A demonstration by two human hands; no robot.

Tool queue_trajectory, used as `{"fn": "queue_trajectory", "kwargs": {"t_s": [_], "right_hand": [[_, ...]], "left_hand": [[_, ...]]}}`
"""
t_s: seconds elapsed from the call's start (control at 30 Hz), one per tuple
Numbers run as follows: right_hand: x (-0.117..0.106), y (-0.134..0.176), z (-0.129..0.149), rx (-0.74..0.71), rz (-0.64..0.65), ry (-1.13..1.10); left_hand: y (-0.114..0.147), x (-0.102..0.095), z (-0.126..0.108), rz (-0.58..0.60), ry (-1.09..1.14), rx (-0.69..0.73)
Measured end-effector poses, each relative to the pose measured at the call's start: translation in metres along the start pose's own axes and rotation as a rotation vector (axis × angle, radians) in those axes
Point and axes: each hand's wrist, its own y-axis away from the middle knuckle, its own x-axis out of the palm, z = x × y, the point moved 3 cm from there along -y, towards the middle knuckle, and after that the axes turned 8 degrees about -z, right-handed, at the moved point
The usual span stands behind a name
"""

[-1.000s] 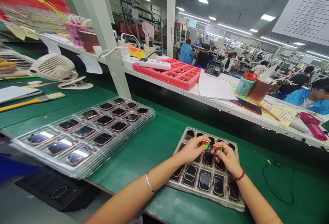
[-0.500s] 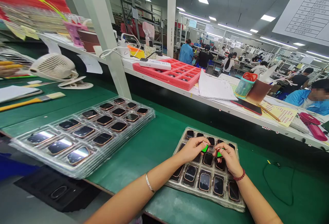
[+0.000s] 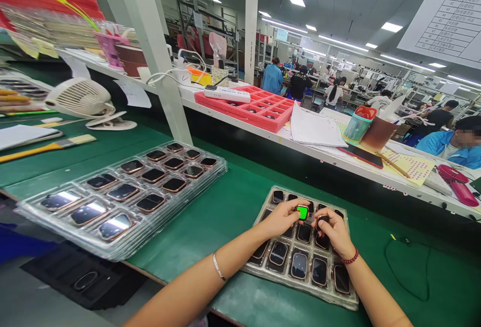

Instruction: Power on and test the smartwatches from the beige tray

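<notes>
My left hand (image 3: 287,217) pinches a smartwatch body (image 3: 302,212) whose screen is lit bright green. Close beside it, my right hand (image 3: 334,229) is closed on a second smartwatch body (image 3: 322,221), its screen now dark and partly covered by the fingers. Both hands are above a clear plastic tray (image 3: 300,283) with rows of dark-screened, gold-rimmed watch bodies in its pockets. To the left, a stack of clear trays (image 3: 141,237) carries more watch bodies (image 3: 174,185) in its top layer.
Behind the green bench (image 3: 210,217) runs a white shelf (image 3: 263,139) with a red foam tray (image 3: 278,121), papers (image 3: 315,124) and a cup (image 3: 358,124). A white clip fan (image 3: 80,97) and a brush (image 3: 56,146) are at left. A thin cable (image 3: 428,272) lies at right.
The watch in my left hand has turned so that its green screen shows more fully. In my right hand, the watch's green screen has gone dark. The trays have not moved.
</notes>
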Motion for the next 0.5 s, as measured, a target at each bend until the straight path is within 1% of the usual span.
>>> {"fn": "queue_trajectory", "kwargs": {"t_s": [0.17, 0.5], "right_hand": [[0.003, 0.000, 0.003, 0.002, 0.017, 0.020], [0.004, 0.000, 0.002, 0.011, 0.035, -0.010]], "left_hand": [[0.001, 0.002, -0.002, 0.020, 0.050, 0.016], [-0.002, 0.001, 0.010, 0.025, 0.068, 0.092]]}}
